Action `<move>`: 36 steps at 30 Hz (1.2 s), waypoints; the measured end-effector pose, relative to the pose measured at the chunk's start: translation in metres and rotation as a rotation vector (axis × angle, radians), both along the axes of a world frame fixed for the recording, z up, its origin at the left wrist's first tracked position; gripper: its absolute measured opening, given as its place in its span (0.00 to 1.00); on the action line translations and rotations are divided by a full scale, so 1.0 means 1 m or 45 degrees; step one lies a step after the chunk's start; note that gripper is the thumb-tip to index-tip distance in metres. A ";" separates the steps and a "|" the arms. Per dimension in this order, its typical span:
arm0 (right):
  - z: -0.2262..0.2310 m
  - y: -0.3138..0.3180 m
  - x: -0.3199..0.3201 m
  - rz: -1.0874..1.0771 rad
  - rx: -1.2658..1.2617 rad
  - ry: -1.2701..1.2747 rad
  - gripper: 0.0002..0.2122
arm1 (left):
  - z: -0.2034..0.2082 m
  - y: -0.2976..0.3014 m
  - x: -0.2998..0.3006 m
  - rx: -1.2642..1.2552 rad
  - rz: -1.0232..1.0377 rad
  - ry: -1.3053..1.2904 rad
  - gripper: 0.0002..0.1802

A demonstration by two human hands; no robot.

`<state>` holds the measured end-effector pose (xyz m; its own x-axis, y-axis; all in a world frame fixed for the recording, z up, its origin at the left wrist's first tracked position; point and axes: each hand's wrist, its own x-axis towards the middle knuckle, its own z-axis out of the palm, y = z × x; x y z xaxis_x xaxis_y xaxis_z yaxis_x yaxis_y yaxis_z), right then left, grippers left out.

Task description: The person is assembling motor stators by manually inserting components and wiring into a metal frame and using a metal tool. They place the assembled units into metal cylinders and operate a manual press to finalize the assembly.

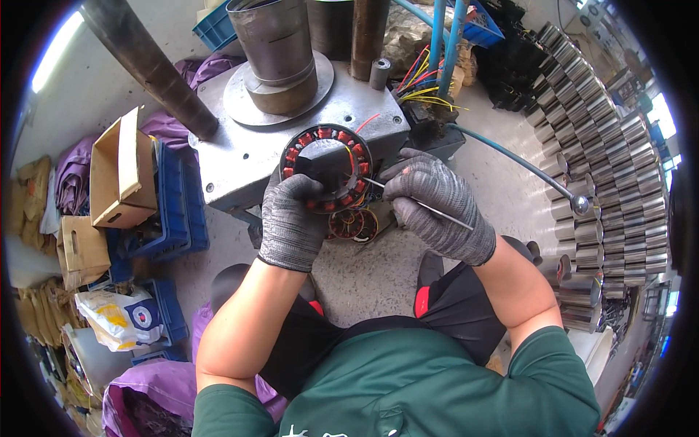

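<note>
Concrete workshop floor under me, the grey press base (240, 156) ahead; my left hand (291, 218) fingers clamp the wound stator ring (326, 167) at the base's near edge. My right hand (437, 207) fingers pinch a thin metal rod (422, 206), which I'd judge best eased gently between coils

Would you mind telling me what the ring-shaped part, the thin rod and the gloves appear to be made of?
The ring-shaped motor stator looks like dark steel with red-orange, probably copper, windings. The thin grey rod in the right hand gleams like bare metal. The speckled grey gloves, as on the left hand, look knitted.
</note>
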<state>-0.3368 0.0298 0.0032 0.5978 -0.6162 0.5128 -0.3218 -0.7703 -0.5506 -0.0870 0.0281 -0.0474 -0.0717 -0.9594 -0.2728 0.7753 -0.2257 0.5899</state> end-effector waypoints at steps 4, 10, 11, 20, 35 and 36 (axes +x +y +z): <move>-0.002 0.000 0.002 -0.006 -0.060 -0.004 0.08 | 0.007 0.005 -0.005 -0.021 0.062 -0.057 0.37; -0.004 0.002 0.010 -0.033 -0.129 -0.073 0.08 | 0.003 0.004 -0.004 -0.087 0.078 -0.069 0.34; -0.005 0.002 0.012 -0.030 -0.125 -0.074 0.08 | 0.005 0.005 -0.003 -0.097 0.043 -0.055 0.33; -0.014 0.003 0.019 -0.134 -0.265 0.097 0.08 | 0.004 0.009 -0.009 -0.108 0.076 -0.313 0.39; -0.020 0.002 0.016 -0.280 1.013 -0.682 0.16 | 0.007 0.007 -0.013 -0.017 -0.056 0.150 0.37; -0.022 0.002 0.020 -0.212 1.059 -0.729 0.17 | 0.007 0.008 -0.015 -0.015 -0.060 0.145 0.37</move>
